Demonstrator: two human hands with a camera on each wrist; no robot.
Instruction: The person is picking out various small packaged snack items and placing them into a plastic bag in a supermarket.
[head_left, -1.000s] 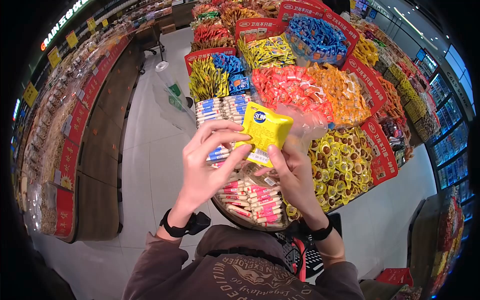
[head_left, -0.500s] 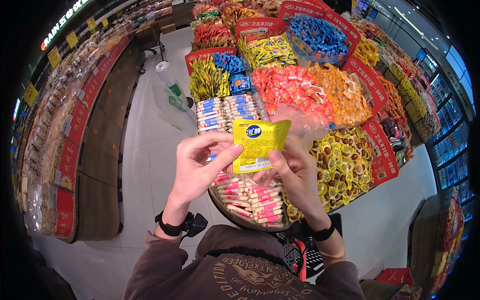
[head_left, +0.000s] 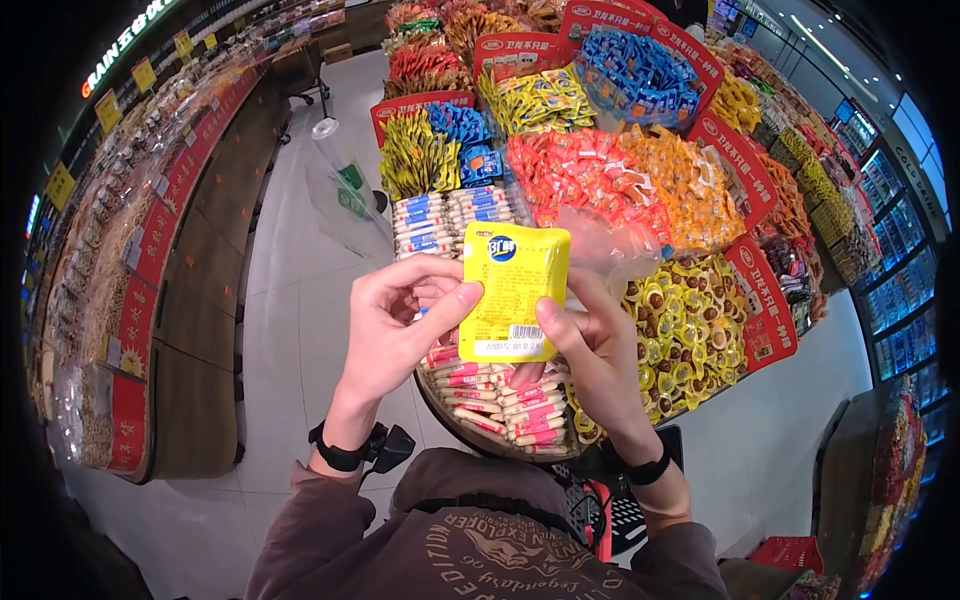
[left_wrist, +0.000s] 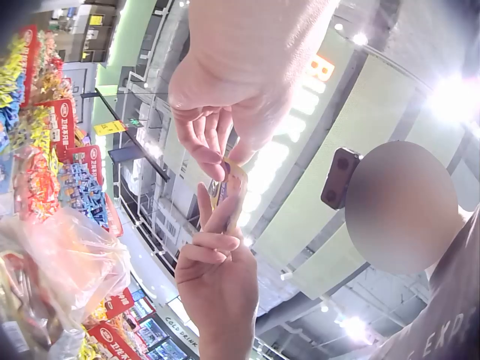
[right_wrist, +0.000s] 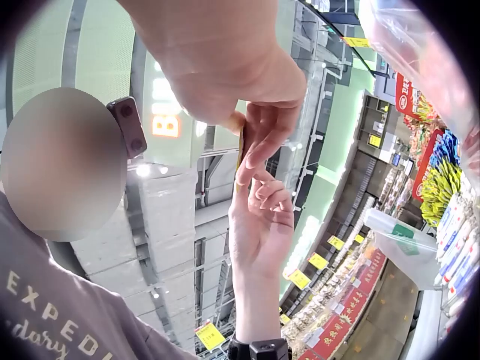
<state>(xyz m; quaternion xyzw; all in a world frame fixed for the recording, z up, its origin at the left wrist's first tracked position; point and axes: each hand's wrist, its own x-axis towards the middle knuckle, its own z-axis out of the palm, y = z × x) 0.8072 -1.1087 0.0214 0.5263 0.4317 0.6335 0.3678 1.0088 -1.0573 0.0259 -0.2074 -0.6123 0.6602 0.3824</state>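
A yellow packet (head_left: 515,290) with a blue round logo and a barcode is held upright between both hands in the head view, its printed side toward the camera. The left hand (head_left: 405,320) pinches its left edge, thumb on the front. At the right edge the right hand (head_left: 595,350) pinches it the same way. In the left wrist view the packet (left_wrist: 234,191) appears nearly edge-on between the left hand (left_wrist: 232,82) and the right hand (left_wrist: 221,289). The right wrist view shows only a thin strip of it between the fingers.
Below the hands lie white-and-pink wrapped sticks (head_left: 535,415). Around them are yellow round snacks (head_left: 690,330), red packets (head_left: 580,175) and a clear plastic bag (head_left: 610,245). A roll of clear bags (head_left: 335,150) hangs at the display's left, beside the aisle floor (head_left: 290,330).
The packet has turned from tilted to nearly upright and moved slightly left and down. The left hand has gone from spread fingers near its edge to pinching that edge.
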